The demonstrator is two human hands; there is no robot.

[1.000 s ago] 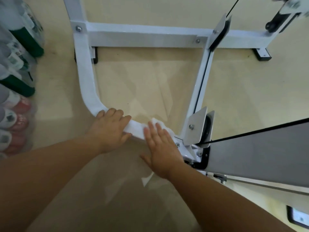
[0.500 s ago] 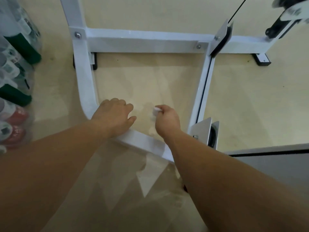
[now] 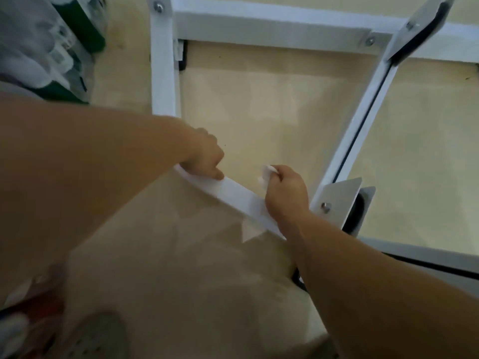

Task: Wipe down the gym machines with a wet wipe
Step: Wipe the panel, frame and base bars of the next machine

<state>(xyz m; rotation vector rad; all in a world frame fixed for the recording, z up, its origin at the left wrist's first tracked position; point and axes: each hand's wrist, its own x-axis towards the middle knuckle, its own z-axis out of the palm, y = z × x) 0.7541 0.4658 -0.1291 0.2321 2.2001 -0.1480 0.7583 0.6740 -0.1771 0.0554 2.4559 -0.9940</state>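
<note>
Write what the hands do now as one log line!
left hand: resting on white frame bar | right hand: gripping wet wipe | stage: wiping bar

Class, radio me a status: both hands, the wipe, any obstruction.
Left hand braced on white frame bar. Right hand shut on wipe, beyond the bar. Nothing blocking.

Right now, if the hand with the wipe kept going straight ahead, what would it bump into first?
Probably nothing soon: past the right hand and its wipe lies bare floor, then the far white bar. Depth is hard to judge.
</note>
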